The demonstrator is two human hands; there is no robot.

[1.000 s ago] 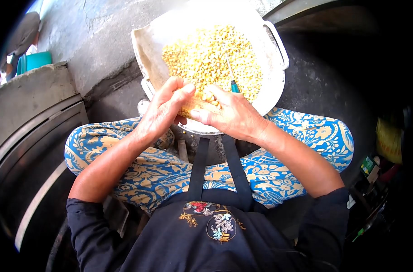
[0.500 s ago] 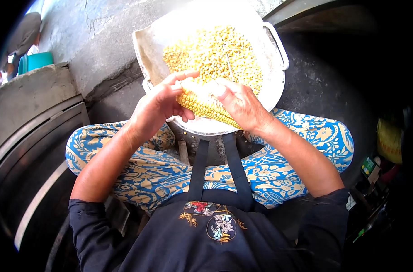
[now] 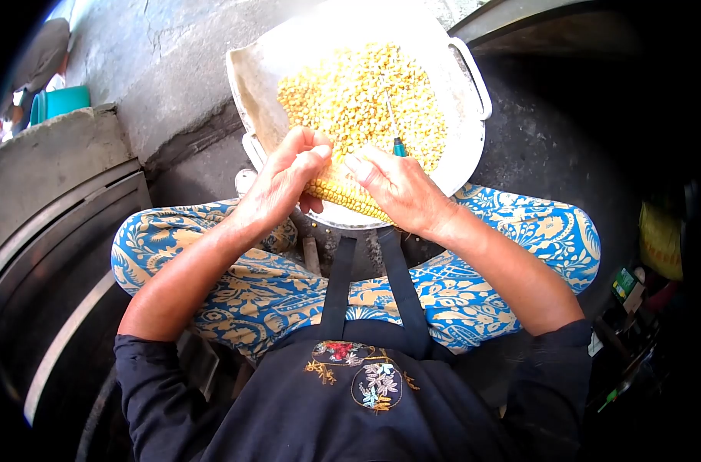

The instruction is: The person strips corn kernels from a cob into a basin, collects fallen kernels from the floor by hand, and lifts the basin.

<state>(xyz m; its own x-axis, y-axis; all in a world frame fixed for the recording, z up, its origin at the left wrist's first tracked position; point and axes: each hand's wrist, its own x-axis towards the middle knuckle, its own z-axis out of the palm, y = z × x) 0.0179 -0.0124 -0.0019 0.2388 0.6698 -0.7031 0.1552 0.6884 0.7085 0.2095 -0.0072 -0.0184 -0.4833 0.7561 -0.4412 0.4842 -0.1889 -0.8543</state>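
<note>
Between my hands, above the near rim of a white basin (image 3: pixel 464 165), lies a yellow corn cob (image 3: pixel 349 197) with kernels still in rows. My left hand (image 3: pixel 287 171) is closed round its left end, thumb on top. My right hand (image 3: pixel 403 187) grips the other end, its thumb pressed on the upper side. Loose corn kernels (image 3: pixel 343 92) are heaped in the basin beyond. On the heap rests a screwdriver-like tool (image 3: pixel 398 146) with a thin metal shaft and a teal and black handle, partly hidden by my right hand.
The basin has a side handle (image 3: pixel 474 77) on the right. A concrete ledge (image 3: pixel 58 165) with a teal container (image 3: pixel 62 104) stands at the left. My knees in patterned trousers (image 3: pixel 531 231) flank the basin. A yellow bag (image 3: pixel 660 239) lies at the far right.
Both hands have shifted slightly left and down with the corn cob. My left fingers have curled in more, and the tool's teal handle has come into view.
</note>
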